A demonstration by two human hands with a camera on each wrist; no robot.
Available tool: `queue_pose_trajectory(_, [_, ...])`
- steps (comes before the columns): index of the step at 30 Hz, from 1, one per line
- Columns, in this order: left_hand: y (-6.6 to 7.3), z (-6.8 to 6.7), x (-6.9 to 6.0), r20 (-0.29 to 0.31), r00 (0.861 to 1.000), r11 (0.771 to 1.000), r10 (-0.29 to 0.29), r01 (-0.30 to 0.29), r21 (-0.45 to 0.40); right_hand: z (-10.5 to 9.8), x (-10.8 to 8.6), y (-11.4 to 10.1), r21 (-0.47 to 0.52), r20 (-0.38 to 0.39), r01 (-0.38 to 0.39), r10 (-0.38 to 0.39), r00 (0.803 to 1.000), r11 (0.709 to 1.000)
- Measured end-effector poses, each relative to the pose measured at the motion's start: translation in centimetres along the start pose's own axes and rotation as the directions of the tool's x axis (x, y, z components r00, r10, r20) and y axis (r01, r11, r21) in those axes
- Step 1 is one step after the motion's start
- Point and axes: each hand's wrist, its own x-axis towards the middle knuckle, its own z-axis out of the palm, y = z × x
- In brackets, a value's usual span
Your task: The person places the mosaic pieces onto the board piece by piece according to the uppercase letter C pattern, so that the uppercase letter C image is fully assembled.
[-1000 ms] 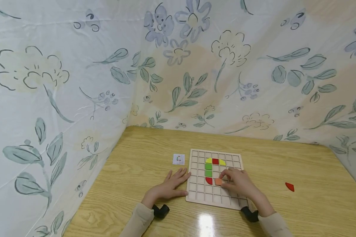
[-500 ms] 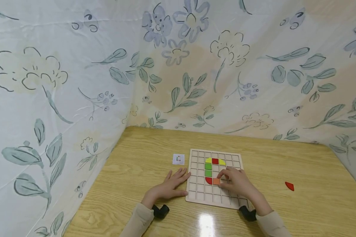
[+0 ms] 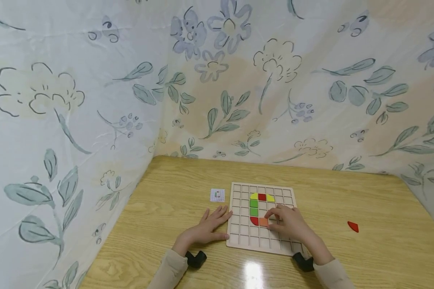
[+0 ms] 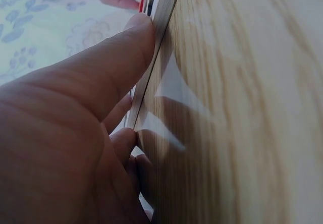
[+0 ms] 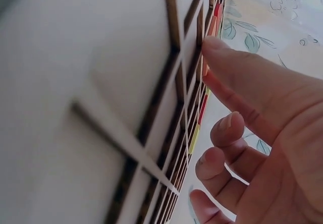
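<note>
A wooden grid board (image 3: 238, 239) lies on the table. On it, yellow rounded pieces (image 3: 270, 198), a red square tile (image 3: 262, 197), green square tiles (image 3: 253, 203) and a red rounded piece (image 3: 254, 220) form a C-like outline. The right hand (image 3: 291, 224) has its thumb and index finger pinched at an orange square tile (image 3: 263, 222), directly right of the red rounded piece. Its other fingers curl loosely in the right wrist view. With fingers spread, the left hand (image 3: 207, 228) rests at the board's left edge; its thumb (image 4: 136, 32) touches that edge.
A small printed card (image 3: 217, 195) with a grid pattern lies left of the board. One loose red rounded piece (image 3: 353, 226) is on the table (image 3: 383, 257) to the right. Floral cloth (image 3: 238, 100) hangs behind and at the left.
The right hand has shifted the orange tile slightly left, from a tilted position to flush beside the red rounded piece. The left hand has stayed in place.
</note>
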Motion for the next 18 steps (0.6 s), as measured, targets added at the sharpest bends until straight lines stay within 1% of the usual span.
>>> queue_pose_trajectory(8, [-0.3,0.2,0.1,0.000,1.000,1.000,0.015,-0.015,-0.009,-0.2,-0.7,0.6,0.016,-0.020,-0.014,0.014,1.000,1.000])
queue_pose_trajectory(14, [-0.6,0.3,0.1,-0.003,1.000,1.000,0.028,-0.028,0.004,-0.6,-1.4,1.2,0.005,-0.057,-0.013,0.013,0.998,1.000])
queue_pose_trajectory(18, [-0.6,0.3,0.1,-0.003,1.000,1.000,0.029,-0.029,0.001,-1.1,-1.9,1.7,0.020,-0.091,-0.016,0.018,0.996,1.000])
